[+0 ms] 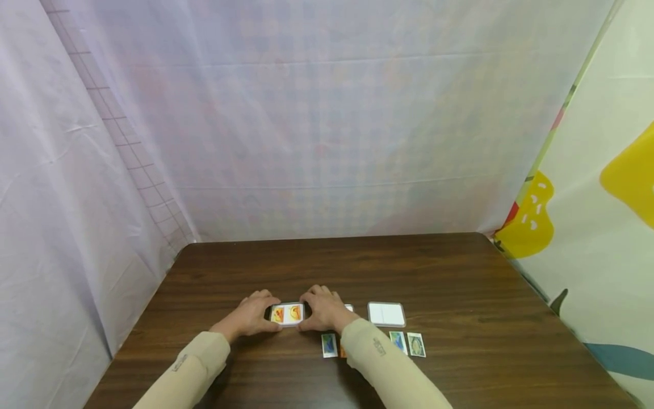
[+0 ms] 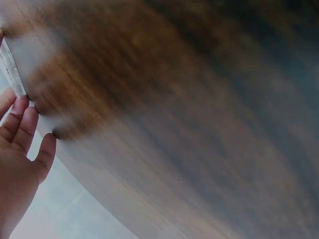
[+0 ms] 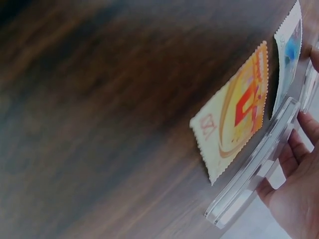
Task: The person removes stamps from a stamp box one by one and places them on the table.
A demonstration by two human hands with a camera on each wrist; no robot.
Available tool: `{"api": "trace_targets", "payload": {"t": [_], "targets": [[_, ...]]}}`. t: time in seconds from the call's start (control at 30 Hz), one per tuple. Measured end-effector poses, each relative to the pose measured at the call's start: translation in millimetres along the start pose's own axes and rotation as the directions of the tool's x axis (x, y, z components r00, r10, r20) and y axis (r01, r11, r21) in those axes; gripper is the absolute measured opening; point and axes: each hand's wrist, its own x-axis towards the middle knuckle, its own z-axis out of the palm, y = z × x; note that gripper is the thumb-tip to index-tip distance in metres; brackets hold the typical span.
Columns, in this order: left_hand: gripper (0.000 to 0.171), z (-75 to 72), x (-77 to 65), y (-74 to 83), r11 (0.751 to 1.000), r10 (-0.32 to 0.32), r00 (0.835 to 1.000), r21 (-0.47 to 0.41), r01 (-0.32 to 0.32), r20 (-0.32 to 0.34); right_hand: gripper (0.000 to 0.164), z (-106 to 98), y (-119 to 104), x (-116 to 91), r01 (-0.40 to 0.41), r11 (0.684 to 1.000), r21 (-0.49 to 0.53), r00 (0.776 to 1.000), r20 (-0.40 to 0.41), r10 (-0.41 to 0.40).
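Note:
A flat clear plastic case (image 1: 288, 325) with a white insert lies on the table, showing two orange-and-yellow perforated stamps (image 1: 295, 313) side by side. My left hand (image 1: 254, 314) holds its left end, thumb at the near edge and fingers at the far edge. At the opposite end, my right hand (image 1: 322, 309) grips it in the same manner. The left wrist view shows a strip of the case's edge (image 2: 13, 69) by the fingertips. Below the right palm, a second clear case (image 3: 251, 167) lies mostly hidden from the head view.
An orange stamp (image 3: 239, 109) and a blue stamp (image 3: 289, 55) lie beside the second case. Farther right are a third case (image 1: 386, 314) with a white insert, another blue stamp (image 1: 398, 341) and a greenish stamp (image 1: 416, 345). The brown table (image 1: 337, 261) meets hanging curtains.

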Motion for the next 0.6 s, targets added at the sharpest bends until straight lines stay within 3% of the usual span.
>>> {"api": "trace_targets", "payload": {"t": [0.6], "targets": [[0.062,-2.5,-0.2,1.5,1.000,0.008,1.000,0.006,-0.008,0.006,0.066,2.2,0.8,1.9,0.016,1.000,-0.023,1.000,0.005,-0.015]]}}
